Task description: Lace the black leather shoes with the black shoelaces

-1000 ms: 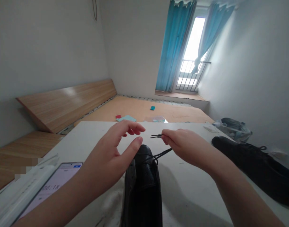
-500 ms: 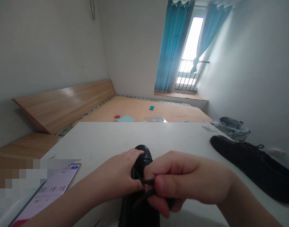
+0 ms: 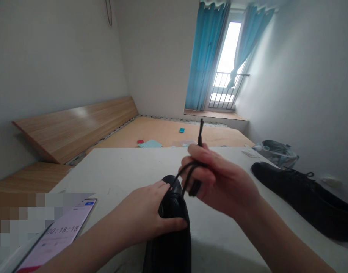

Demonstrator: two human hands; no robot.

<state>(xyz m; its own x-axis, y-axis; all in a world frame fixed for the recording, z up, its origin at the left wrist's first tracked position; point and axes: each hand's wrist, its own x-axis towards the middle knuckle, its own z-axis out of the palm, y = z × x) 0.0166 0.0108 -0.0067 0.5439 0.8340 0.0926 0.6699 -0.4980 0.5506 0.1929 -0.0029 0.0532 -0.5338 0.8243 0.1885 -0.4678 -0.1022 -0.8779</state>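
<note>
A black leather shoe [image 3: 171,242] stands on the white table [image 3: 119,167] right in front of me, toe pointing away. My left hand [image 3: 145,216] is wrapped over its upper, thumb pressed on the right side. My right hand [image 3: 219,182] is closed on the black shoelace [image 3: 191,170] and holds it above the toe. The lace loops from the shoe through my fingers, and one end sticks straight up.
A second black shoe [image 3: 301,197] lies at the table's right edge. A phone [image 3: 60,239] showing a timer lies at the lower left. Beyond the table are a wooden platform with small coloured items, a grey bag [image 3: 276,149] and a blue-curtained window.
My right hand has lifted the lace up and away from the shoe, from low over the laces to above the toe. My left hand has settled around the shoe's upper.
</note>
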